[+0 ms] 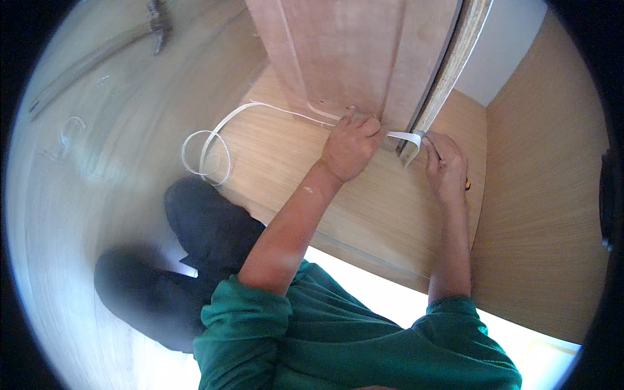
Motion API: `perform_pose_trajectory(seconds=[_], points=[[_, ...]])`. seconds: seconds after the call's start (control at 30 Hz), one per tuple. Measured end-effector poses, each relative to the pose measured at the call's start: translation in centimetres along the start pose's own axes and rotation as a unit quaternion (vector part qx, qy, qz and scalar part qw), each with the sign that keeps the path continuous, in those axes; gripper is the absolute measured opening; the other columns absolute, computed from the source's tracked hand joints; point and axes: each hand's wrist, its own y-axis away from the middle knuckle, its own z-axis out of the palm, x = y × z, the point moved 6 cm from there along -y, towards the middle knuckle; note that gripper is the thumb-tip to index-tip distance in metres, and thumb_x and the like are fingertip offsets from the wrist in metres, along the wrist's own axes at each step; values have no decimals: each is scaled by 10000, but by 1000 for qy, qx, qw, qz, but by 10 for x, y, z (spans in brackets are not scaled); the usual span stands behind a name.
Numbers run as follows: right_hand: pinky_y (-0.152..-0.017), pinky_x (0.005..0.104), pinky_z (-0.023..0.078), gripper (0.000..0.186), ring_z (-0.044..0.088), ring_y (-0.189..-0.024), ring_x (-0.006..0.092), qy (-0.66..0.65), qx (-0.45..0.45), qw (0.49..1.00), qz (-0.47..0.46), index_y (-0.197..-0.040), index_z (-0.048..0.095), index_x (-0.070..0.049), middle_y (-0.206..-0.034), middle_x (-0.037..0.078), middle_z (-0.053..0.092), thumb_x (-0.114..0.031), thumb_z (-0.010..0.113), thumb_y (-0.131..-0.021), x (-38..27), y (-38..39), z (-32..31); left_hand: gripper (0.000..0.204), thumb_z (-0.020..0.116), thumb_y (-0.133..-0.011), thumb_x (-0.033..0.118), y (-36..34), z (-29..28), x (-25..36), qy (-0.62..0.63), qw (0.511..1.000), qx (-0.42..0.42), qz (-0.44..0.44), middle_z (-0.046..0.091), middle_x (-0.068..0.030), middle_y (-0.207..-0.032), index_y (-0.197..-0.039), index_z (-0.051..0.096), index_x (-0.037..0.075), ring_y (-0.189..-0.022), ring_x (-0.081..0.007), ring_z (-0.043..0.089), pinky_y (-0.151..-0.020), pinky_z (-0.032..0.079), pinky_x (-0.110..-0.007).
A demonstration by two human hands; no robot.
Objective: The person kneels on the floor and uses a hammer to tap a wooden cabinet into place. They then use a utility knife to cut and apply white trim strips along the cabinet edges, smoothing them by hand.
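A narrow white edging strip [229, 117] curls in loose loops at the left and runs across the wooden board to my left hand [353, 146]. That hand is closed on the strip close to the lower edge of the reddish-brown panel [344, 52]. Past my fingers the strip bends at the corner of the panel's bare edge [455, 65]. My right hand [446, 166] is closed beside this corner, around a slim tool that looks like a cutter knife [468, 184]. Its grey tip meets the strip; most of its handle is hidden by my palm.
Under my hands lies a light wood board [364, 208], with an upright wood panel [546, 195] at the right. A hammer [156, 29] rests on the pale floor at the upper left. My dark-clad legs [208, 214] are at the lower left.
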Motion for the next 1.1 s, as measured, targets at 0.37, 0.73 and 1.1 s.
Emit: perform_pose_trajectory(seconds=[0.37, 0.73, 1.1], points=[[-769, 366, 518, 101, 663, -829, 328, 13, 30, 999, 7, -959, 685, 26, -896, 186, 677, -6, 655, -868, -6, 4, -5, 270, 581, -793, 138, 2, -1, -4, -11, 1000, -5, -1, 605, -75, -982, -1039, 678, 81, -962, -257, 630, -990, 456, -518], [-771, 376, 510, 128, 661, -857, 318, -23, 3, 999, 39, -959, 694, -19, -899, 173, 671, -65, 657, -846, 0, 4, 4, 274, 597, -784, 107, 8, 2, -7, -32, 999, 13, 0, 620, -72, -993, -1042, 690, 95, -1005, -254, 632, -1025, 429, -520], [-797, 367, 518, 106, 672, -863, 304, -9, 27, 998, 58, -969, 691, 3, -919, 177, 686, -27, 650, -877, 11, 15, 8, 294, 601, -777, 103, 9, 10, -6, -15, 999, -34, 6, 615, -52, -997, -1059, 685, 97, -1011, -227, 624, -1037, 414, -521]])
